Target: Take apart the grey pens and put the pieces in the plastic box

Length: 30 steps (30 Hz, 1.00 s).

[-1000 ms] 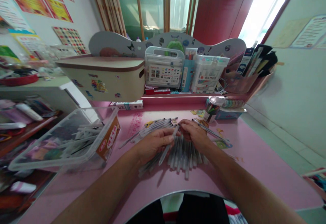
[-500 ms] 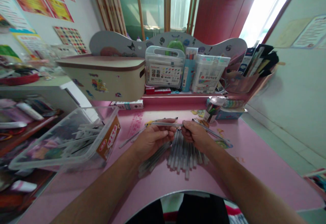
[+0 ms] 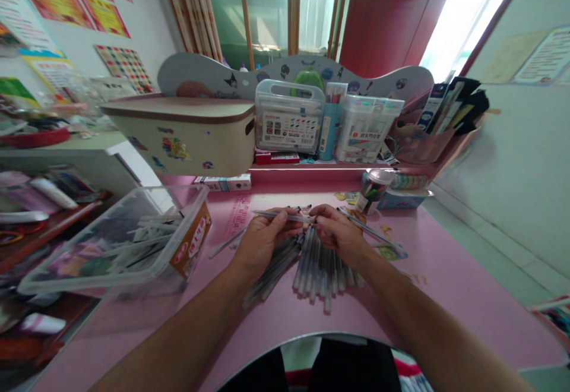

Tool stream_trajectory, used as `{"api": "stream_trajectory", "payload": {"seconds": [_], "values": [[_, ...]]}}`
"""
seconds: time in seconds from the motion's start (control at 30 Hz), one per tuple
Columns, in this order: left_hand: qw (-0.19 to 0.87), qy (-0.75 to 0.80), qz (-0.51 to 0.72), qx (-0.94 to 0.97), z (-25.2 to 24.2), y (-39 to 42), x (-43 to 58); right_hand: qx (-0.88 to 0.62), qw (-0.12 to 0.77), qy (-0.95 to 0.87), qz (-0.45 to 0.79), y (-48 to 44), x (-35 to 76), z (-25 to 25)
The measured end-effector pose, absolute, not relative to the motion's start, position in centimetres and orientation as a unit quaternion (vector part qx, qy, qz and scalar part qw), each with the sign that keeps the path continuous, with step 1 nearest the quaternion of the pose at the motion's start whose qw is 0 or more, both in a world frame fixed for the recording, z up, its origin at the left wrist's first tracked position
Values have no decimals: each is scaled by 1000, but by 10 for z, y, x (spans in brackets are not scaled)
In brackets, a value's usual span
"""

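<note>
A slim clear pen [image 3: 295, 218] lies nearly level across the fingers of my left hand [image 3: 256, 243], pinned there by the thumb. At its dark right end, the closed fingers of my right hand [image 3: 342, 233] pinch it; the exact grip is partly hidden. Below both hands, a fanned bundle of clear pens [image 3: 317, 273] rests on the pink desk [image 3: 445, 297]. Another bundle of similar pens [image 3: 272, 276] slants beside it, under my left hand. One loose pen [image 3: 371, 230] lies past my right hand, and another pen [image 3: 226, 243] is left of my left hand.
An open clear plastic bin [image 3: 196, 243] holding white sticks and packets stands at the left. A jar of pens [image 3: 373, 190] stands at the back right. The shelf behind carries a lidded storage box [image 3: 187, 142], a marker case [image 3: 289, 119] and a second marker box [image 3: 367, 127].
The pen has shifted left in my left hand, and its dark end now shows. My left thumb has come down onto it; my right fingers have moved slightly left.
</note>
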State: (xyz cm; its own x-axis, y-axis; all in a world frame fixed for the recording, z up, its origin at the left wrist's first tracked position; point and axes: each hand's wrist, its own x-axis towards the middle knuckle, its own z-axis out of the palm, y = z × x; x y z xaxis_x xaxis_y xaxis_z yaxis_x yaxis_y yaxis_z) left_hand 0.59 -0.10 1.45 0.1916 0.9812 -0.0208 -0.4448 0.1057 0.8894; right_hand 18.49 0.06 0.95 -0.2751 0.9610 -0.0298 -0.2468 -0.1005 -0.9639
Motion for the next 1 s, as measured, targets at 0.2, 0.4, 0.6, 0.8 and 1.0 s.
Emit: {"api": "stream_trajectory", "payload": {"seconds": [0.2, 0.4, 0.6, 0.8, 1.0], "values": [[646, 362, 539, 401, 15, -1, 6, -423, 423, -554, 579, 1, 184, 8], [649, 369, 534, 396, 15, 1, 5, -411, 451, -496, 617, 0, 182, 10], [645, 370, 536, 400, 13, 1, 4, -434, 403, -541, 597, 1, 183, 8], [639, 374, 535, 406, 13, 1, 4, -396, 446, -496, 631, -2, 182, 11], [632, 382, 532, 414, 12, 0, 4, -414, 406, -537, 612, 0, 182, 8]]}}
